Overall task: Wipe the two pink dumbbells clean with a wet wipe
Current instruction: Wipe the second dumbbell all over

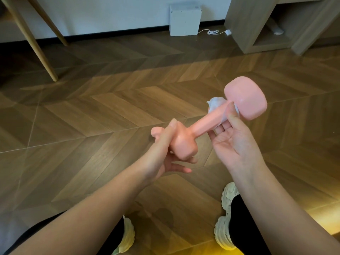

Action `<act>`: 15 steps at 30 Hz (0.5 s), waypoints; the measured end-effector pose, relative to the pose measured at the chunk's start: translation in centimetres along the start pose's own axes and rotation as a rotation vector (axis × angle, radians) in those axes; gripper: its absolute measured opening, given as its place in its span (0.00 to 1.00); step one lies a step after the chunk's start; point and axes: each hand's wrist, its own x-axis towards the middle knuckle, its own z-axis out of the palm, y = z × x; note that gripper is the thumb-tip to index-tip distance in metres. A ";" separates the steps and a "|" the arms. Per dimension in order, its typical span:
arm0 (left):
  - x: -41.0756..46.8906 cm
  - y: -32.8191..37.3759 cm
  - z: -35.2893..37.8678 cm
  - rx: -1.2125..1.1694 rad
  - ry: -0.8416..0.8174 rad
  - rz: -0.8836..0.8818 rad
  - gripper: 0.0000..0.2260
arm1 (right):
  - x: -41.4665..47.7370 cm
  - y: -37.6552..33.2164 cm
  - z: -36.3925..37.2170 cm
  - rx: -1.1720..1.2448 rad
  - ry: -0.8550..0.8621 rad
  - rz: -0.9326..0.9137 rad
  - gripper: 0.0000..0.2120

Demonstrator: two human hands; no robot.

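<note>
Floor (110,111): wood parquet, chevron pattern, brown.

Far edge, against the wall: white box (184,20), upright. A white cable (213,32) runs from its right side along the floor, loosely coiled, to a small white plug (228,32).

Far left: two slanted wooden legs (35,46), feet on the floor.

Far right: open-fronted wooden cabinet (244,24), standing just beside the plug.

Near edge: two pale chunky shoes, left (127,234) and right (223,229), set well apart.

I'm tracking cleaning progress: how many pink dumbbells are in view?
1. The smooth pink dumbbell: left hand grips its near head, right hand pinches a white wet wipe round its handle. Another may be out of frame.
</note>
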 end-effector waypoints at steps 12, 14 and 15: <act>0.1 -0.2 1.0 -0.032 0.144 0.257 0.33 | -0.8 3.3 0.1 -0.335 -0.066 0.048 0.14; 0.0 -0.1 1.1 -0.019 0.155 0.240 0.28 | -0.8 4.0 0.0 -0.382 -0.045 0.051 0.14; -0.1 -0.1 1.2 -0.003 0.166 0.239 0.27 | -0.9 4.2 0.0 -0.392 -0.037 0.042 0.14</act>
